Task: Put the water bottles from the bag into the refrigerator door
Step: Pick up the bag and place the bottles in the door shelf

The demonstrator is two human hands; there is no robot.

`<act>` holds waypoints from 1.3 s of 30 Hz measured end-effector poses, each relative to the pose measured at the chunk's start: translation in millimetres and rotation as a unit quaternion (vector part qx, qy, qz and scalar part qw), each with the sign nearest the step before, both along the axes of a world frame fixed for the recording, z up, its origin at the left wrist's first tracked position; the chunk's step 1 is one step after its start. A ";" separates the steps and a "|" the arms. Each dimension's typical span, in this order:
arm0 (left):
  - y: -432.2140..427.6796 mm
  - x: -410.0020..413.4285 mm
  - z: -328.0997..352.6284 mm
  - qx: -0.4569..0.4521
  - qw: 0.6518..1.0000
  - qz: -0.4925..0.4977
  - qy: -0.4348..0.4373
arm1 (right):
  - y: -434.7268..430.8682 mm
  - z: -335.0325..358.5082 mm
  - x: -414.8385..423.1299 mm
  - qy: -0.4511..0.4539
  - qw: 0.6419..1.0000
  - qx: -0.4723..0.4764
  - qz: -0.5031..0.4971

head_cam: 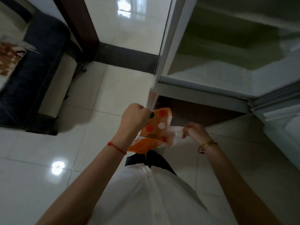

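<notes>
An orange bag [155, 129] with red, white and green dots hangs in front of me above the floor. My left hand [135, 117] is a closed fist on the bag's left upper edge. My right hand [194, 131] pinches the bag's white edge on the right, pulling it sideways. No water bottle shows; the bag's inside is hidden. The refrigerator [227, 51] stands open at the upper right, its greenish interior visible. Its door [282, 127] swings out at the right edge.
Glossy white floor tiles [48, 159] spread below. A dark blue sofa [32, 75] sits at the left, with a patterned cushion [9, 57] on it. A dark wooden door frame [78, 21] rises at the top centre. A small bottle-like object [82, 66] lies beside the sofa.
</notes>
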State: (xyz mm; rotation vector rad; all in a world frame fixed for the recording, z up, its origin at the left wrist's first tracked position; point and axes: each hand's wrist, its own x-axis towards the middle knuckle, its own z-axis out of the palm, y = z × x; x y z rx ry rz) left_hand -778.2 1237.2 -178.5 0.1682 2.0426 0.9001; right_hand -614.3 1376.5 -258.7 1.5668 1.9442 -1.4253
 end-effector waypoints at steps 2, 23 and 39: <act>4.7 9.3 11.6 0.011 1.000 0.002 -0.001 | -1.5 8.5 17.7 -0.001 1.000 0.006 -0.030; 91.7 177.3 89.4 0.100 0.972 -0.142 -0.160 | -10.6 32.1 238.6 0.008 0.947 0.094 -0.306; 168.9 337.5 107.6 0.145 0.949 -0.190 -0.203 | 42.7 19.2 363.6 0.061 0.864 0.316 -0.387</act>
